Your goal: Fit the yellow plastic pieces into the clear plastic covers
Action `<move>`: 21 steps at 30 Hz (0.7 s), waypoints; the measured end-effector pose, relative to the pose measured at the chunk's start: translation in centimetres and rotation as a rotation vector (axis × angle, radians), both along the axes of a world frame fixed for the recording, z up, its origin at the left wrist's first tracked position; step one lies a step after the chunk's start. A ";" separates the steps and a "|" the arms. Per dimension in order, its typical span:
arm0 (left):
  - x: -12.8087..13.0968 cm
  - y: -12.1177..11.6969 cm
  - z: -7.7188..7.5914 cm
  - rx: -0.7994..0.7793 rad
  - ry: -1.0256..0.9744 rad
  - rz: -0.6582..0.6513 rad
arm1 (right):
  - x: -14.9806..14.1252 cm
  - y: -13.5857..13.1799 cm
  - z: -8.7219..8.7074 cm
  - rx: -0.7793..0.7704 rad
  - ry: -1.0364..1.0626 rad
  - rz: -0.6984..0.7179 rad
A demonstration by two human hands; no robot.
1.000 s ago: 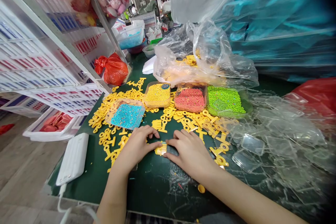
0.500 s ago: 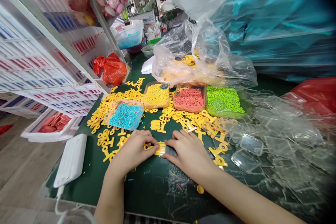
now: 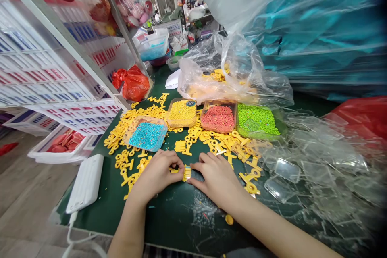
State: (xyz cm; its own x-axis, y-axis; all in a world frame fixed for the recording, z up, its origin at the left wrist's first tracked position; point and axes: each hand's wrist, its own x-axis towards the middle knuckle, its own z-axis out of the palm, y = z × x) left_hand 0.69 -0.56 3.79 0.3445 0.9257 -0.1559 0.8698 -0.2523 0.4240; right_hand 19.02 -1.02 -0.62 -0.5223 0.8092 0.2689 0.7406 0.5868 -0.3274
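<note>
A small yellow plastic piece point(image 3: 187, 173) with a light blue strip along its top lies on the table between my hands. My left hand point(image 3: 160, 172) is closed in a pinch at its left side; whatever the fingertips hold is too small or hidden to name. My right hand point(image 3: 218, 177) grips the right side of the piece between thumb and index finger. Just beyond are open clear boxes of tiny beads: a blue box point(image 3: 148, 135), a yellow box point(image 3: 182, 113), a red box point(image 3: 218, 117) and a green box point(image 3: 256, 120). Loose yellow plastic parts point(image 3: 125, 165) lie around them.
A white power bank point(image 3: 85, 183) with a cable lies at the table's left edge. Clear plastic covers point(image 3: 320, 169) are heaped on the right. Behind the boxes sits a clear bag point(image 3: 236, 76) of yellow parts. A red bag point(image 3: 133, 82) rests by the shelf of crates point(image 3: 60, 68).
The view has shifted slightly, so the scene sits a little lower. My left fingertips have drawn together at the piece's left side; my right hand keeps its place.
</note>
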 end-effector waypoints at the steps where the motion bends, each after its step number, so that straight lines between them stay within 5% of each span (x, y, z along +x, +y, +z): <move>1: -0.1 0.1 0.0 0.009 -0.041 0.012 | 0.0 0.0 0.1 -0.004 -0.002 0.000; 8: -0.9 0.4 0.0 0.102 -0.263 0.121 | -0.1 -0.1 1.3 -0.115 -0.056 -0.026; 14: -0.2 1.6 0.5 0.417 0.197 0.050 | -0.1 -0.2 1.8 -0.153 -0.065 -0.026; 21: -0.1 4.6 1.5 0.533 0.487 0.037 | 0.0 -0.3 2.6 -0.198 -0.095 -0.012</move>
State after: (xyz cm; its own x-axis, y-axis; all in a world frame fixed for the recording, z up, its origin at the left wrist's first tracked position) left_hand 0.59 4.04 5.25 0.3184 0.9283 0.1922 0.9405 -0.2839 -0.1867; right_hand 19.04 -1.36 2.02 -0.5278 0.8476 0.0542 0.7799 0.5089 -0.3643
